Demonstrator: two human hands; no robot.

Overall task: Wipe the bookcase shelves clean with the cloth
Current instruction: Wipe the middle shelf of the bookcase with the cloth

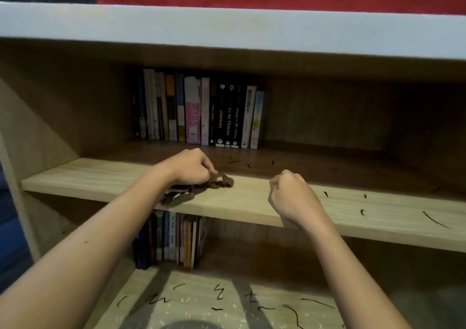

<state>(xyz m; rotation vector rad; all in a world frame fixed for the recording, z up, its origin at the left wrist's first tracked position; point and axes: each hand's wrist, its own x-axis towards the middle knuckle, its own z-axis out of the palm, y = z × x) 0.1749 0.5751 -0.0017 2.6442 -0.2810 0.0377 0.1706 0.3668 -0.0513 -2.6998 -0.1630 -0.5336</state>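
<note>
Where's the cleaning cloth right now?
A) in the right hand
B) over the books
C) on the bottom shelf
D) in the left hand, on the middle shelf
D: the left hand grips the brown cloth on the middle shelf; the right hand is a bare fist.

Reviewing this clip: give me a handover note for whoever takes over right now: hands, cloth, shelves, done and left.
Left hand grips the brown cloth on the middle shelf, left of centre.
Right hand is curled in a fist at the shelf's front edge, holding nothing visible.
Done: the stretch left of the cloth shows no marks.
Left: dark marks right of the hands on this shelf, and more on the lower shelf.
</note>
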